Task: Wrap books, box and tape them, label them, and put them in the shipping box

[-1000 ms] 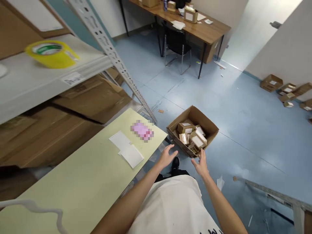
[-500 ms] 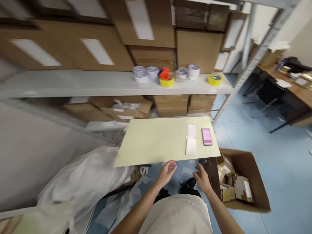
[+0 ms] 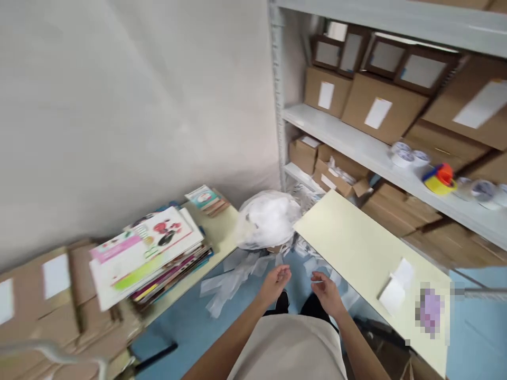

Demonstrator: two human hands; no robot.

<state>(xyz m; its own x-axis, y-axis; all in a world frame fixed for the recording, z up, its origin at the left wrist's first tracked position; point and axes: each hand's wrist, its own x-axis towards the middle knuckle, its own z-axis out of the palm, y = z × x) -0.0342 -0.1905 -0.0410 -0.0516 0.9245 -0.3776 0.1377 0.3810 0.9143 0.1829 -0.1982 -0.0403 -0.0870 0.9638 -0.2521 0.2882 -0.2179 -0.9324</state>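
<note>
Left hand (image 3: 274, 283) and right hand (image 3: 326, 292) hang empty, fingers loosely curled, near the pale table (image 3: 348, 232) with white papers (image 3: 393, 294) at its near edge

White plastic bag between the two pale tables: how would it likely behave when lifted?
The white plastic bag is probably floppy, as its thin film looks crumpled. It may be light for its size, judging by its puffed shape, though its contents are unclear.
</note>
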